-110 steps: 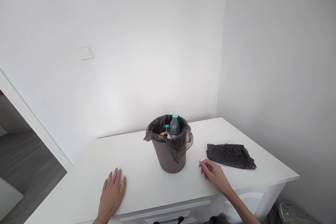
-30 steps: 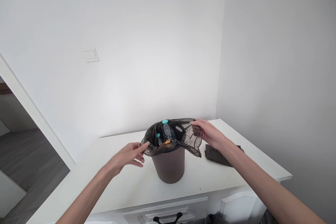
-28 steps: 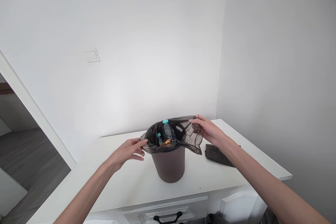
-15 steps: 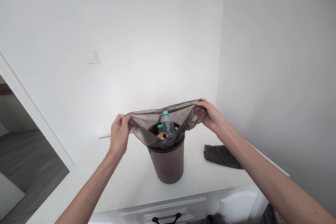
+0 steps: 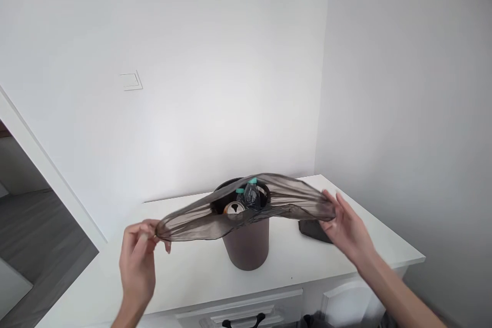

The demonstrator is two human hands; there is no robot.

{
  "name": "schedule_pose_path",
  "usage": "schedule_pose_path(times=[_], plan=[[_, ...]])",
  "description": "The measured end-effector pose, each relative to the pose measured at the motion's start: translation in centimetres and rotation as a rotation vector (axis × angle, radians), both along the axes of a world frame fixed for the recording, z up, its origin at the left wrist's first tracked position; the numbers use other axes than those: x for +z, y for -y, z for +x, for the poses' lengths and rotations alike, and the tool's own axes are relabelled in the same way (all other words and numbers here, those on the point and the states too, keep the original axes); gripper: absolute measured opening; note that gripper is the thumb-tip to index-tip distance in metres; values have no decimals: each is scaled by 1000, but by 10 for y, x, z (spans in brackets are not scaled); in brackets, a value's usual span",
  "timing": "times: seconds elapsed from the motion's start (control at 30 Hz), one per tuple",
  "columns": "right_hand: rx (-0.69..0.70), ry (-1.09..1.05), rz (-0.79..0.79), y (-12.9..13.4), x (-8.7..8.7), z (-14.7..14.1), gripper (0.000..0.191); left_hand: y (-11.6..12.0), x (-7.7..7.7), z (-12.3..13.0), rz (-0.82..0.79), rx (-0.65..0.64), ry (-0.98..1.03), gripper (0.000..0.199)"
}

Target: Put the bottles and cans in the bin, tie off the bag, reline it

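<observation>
On a white cabinet top (image 5: 192, 271) stands a bin (image 5: 246, 248), its bag (image 5: 205, 228) already loose at the mouth, stretched open between pinching left hand (image 5: 139, 261) and right hand (image 5: 349, 230), bottles (image 5: 252, 197) and can (image 5: 232, 210) not yet out.

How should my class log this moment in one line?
left hand: holds one end of bag; right hand: holds other end; bag mouth: stretched across bin; showing through: can, two bottles

Home-like room, white walls (image 5: 230, 61), panelled white cabinet (image 5: 184, 279), black drawer handle (image 5: 260, 318), wall switch (image 5: 131, 81), grey wood-look floor (image 5: 48, 246)
</observation>
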State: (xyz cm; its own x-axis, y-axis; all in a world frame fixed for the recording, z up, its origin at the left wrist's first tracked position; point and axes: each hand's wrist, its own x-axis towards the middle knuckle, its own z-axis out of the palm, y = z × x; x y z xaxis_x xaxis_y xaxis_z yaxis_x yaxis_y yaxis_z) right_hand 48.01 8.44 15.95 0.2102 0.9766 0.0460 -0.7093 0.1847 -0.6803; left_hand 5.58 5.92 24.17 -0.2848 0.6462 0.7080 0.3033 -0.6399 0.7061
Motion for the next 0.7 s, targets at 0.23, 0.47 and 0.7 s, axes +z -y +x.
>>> schedule_pose_path(times=[0.23, 0.47, 0.7], plan=[[311, 641, -2, 11, -92, -76, 55, -10, -91, -9, -474, -96, -765, 72], [329, 728, 22, -17, -15, -77, 56, -33, -18, 59, -465, -296, -472, 72], [180, 132, 292, -56, 85, -90, 38, -42, 47, 106, -402, -469, 139, 46]])
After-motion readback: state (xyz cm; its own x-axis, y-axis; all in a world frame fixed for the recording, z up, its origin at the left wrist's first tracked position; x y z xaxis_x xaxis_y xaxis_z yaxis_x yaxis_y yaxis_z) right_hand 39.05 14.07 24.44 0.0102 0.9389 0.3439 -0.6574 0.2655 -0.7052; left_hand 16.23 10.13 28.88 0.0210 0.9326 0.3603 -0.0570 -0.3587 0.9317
